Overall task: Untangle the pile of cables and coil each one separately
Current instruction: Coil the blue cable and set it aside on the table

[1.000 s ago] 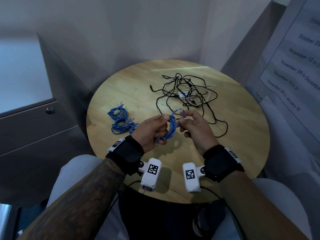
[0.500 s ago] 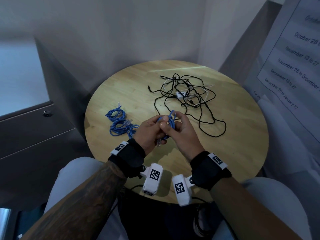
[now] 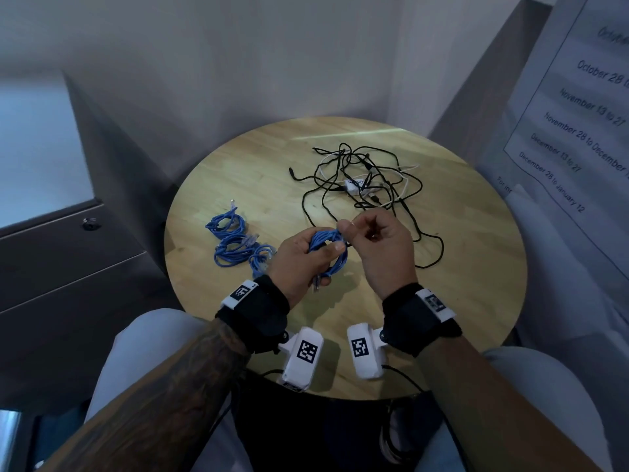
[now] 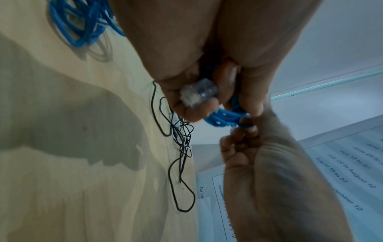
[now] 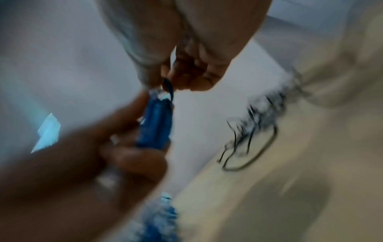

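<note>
Currently the left hand [image 3: 299, 258] is gripping a blue coil [image 3: 328, 248] above the table [image 3: 476, 267], fingers curled round the loops, likely to keep them from springing apart. One clear plug [image 4: 199, 93] is sticking out past the fingers in the left wrist view. The right hand [image 3: 381, 247] is pinching the coil's free end at the top, probably tucking it through to lock the bundle. Finished blue coils [image 3: 235, 243] are lying to the left, apart from the black-and-white tangle [image 3: 360, 185], which is waiting farther back.
</note>
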`<state>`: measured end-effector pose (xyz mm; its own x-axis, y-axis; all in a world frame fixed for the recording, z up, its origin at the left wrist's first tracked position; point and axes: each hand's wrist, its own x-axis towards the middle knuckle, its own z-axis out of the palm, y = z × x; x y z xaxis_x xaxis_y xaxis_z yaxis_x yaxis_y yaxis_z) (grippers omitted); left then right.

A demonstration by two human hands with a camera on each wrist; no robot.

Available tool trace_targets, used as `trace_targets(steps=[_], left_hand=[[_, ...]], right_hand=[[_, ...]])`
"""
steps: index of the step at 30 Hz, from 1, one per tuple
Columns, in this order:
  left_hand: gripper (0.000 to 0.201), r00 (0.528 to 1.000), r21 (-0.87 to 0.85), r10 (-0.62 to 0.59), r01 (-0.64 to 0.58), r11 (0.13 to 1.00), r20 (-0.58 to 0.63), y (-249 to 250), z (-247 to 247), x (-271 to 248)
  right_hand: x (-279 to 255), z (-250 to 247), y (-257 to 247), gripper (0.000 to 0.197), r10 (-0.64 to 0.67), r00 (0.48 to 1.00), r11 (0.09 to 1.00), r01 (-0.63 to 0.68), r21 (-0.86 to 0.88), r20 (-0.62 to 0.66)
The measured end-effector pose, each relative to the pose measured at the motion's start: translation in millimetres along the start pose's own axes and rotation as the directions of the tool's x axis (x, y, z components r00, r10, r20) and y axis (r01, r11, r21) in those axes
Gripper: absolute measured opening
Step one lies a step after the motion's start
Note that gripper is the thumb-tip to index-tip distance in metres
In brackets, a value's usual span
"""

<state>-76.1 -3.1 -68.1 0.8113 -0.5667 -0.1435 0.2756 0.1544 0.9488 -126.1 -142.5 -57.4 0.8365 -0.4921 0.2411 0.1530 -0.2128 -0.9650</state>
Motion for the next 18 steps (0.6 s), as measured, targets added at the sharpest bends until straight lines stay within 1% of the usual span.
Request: trace_targets(steps=[1,2,3,4,5,6,7,8,9,10,11,14,16,18], left_hand=[[0.019,0.999,0.004,0.008,-0.008,1.0,-0.033,0,0,0],[0.021,0.998,0.003,0.015,-0.015,1.0,-0.067,1,-1,0],[0.022,0.996,-0.006,0.018,-0.019,1.0,-0.093,3,-2,1],[0.022,0.994,-0.021,0.015,-0.018,1.0,-0.106,4,-4,3],[0.021,0.994,-0.038,0.012,-0.016,0.999,-0.107,5,-5,4],[0.021,0.995,-0.05,0.011,-0.016,0.999,-0.101,5,-6,4],[0.022,0.996,-0.053,0.012,-0.017,0.998,-0.093,5,-7,4],[0.022,0.996,-0.046,0.014,-0.017,0.999,-0.084,4,-7,4],[0.022,0.997,-0.031,0.018,-0.02,0.999,-0.074,4,-7,4],[0.022,0.998,-0.008,0.024,-0.024,1.0,-0.062,4,-8,4],[0.024,0.998,0.022,0.028,-0.027,0.999,-0.049,4,-8,4],[0.032,0.999,0.116,0.039,-0.034,0.993,-0.039,3,-8,4],[0.031,0.998,0.191,0.049,-0.041,0.981,-0.04,3,-9,3],[0.028,0.998,0.266,0.052,-0.041,0.963,-0.034,2,-10,2]], right_hand=[[-3,0,-2,0.018,-0.062,0.998,0.997,0.061,-0.042,-0.006],[-6,0,-4,0.016,-0.103,0.995,0.994,0.103,-0.046,-0.002],[-8,1,-6,0.015,-0.12,0.993,0.992,0.119,-0.033,0.0],[-10,3,-6,0.012,-0.103,0.995,0.995,0.103,-0.006,-0.005],[-11,5,-6,0.009,-0.042,0.999,0.999,0.042,0.034,-0.016],[-11,7,-5,0.008,0.065,0.998,0.994,-0.064,0.091,-0.006],[-9,7,-5,0.011,0.189,0.98,0.968,-0.195,0.155,0.056],[-8,6,-4,0.014,0.291,0.944,0.925,-0.319,0.207,0.156],[-8,4,-4,0.017,0.348,0.905,0.887,-0.402,0.227,0.245],[-8,1,-3,0.019,0.365,0.885,0.875,-0.432,0.217,0.289],[-8,-1,-2,0.02,0.365,0.885,0.883,-0.428,0.195,0.287],[-7,-4,-1,0.018,0.358,0.9,0.892,-0.408,0.194,0.247],[-5,-3,-2,0.016,0.375,0.894,0.881,-0.426,0.207,0.245],[-3,-4,-4,0.015,0.393,0.891,0.882,-0.435,0.181,0.226]])
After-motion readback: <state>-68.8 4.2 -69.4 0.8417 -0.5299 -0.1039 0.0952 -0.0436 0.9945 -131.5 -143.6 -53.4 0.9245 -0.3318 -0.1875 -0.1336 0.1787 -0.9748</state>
